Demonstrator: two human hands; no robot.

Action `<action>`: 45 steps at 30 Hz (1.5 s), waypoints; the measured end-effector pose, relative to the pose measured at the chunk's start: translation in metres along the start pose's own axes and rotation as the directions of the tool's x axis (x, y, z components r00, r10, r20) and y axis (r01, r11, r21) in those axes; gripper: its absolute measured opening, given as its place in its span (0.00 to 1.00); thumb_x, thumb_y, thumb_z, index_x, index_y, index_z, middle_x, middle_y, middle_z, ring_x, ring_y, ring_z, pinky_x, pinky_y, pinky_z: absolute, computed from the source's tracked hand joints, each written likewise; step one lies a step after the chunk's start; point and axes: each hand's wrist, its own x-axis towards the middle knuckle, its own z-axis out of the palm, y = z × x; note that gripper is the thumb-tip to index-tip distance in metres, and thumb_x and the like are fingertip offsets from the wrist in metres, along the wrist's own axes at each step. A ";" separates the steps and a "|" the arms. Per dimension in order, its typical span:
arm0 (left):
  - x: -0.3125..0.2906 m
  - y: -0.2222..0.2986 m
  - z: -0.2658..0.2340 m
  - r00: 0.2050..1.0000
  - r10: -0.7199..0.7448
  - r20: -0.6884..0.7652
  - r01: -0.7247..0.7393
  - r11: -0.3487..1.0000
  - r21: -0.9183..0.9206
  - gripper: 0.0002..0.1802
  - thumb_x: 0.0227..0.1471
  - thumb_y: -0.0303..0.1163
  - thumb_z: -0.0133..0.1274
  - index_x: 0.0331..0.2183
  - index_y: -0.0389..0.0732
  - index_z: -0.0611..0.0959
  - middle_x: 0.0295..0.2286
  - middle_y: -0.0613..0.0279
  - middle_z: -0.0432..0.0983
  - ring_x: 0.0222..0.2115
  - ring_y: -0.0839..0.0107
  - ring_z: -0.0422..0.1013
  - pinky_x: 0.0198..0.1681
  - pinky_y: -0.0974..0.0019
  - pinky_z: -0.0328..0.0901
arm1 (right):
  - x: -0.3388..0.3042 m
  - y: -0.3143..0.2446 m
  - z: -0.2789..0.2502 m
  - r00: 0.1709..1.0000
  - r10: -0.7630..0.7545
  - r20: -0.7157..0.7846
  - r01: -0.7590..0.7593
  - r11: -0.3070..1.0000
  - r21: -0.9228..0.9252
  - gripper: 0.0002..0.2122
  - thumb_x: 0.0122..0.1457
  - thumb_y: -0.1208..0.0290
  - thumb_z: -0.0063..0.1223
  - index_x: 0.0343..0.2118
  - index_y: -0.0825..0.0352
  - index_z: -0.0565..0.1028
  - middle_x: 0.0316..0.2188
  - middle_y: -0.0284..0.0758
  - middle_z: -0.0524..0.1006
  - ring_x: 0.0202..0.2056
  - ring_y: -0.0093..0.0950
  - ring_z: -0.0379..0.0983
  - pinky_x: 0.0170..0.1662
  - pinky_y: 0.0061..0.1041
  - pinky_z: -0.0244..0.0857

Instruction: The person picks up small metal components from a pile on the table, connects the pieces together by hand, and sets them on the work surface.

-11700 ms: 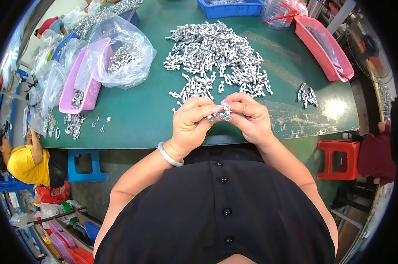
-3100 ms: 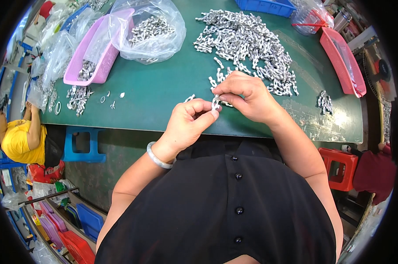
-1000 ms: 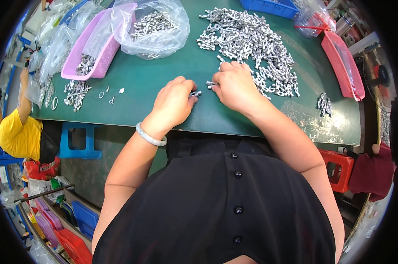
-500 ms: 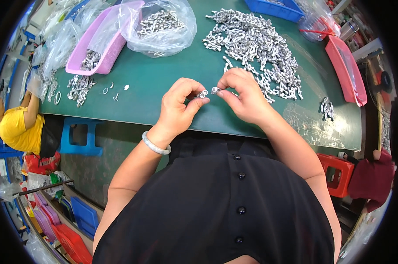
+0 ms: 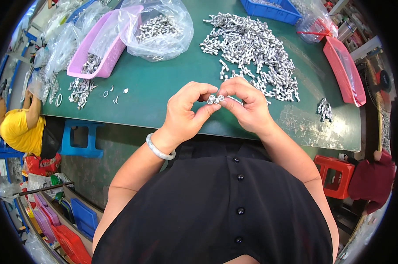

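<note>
Just above the table's near edge, my left hand point(image 5: 185, 110) and my right hand point(image 5: 250, 105) meet, fingertips almost touching. Between their thumbs and forefingers are small silver metal fittings point(image 5: 215, 100), their round, cup-like ends facing up and pressed side by side. Both hands are closed in a pinch on these pieces; the fingers hide the rest of their shape. A light bangle circles my left wrist. Beyond my right hand spreads a large heap of silver metal fittings point(image 5: 256, 53), with a few stray ones near my fingers.
On the green table point(image 5: 141, 101) stand a pink basket point(image 5: 109, 57), a clear bag of metal parts point(image 5: 159, 33), a blue tray point(image 5: 271, 12) and a red basket point(image 5: 345, 72). A small pile of fittings point(image 5: 325, 110) lies right. Another person in yellow point(image 5: 21, 130) works at left.
My hands have come together, so the metal ends that were held apart now touch in one cluster. The view has shifted slightly.
</note>
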 end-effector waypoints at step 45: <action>0.000 -0.030 0.026 0.604 -0.413 0.681 0.529 -0.431 -0.731 0.13 0.57 0.34 0.47 0.39 0.33 0.75 0.31 0.58 0.73 0.26 0.72 0.68 0.27 0.73 0.65 | 0.010 -0.013 -0.027 0.759 0.597 0.259 -0.651 0.692 0.314 0.10 0.58 0.68 0.52 0.28 0.70 0.77 0.21 0.27 0.73 0.24 0.15 0.64 0.29 0.16 0.59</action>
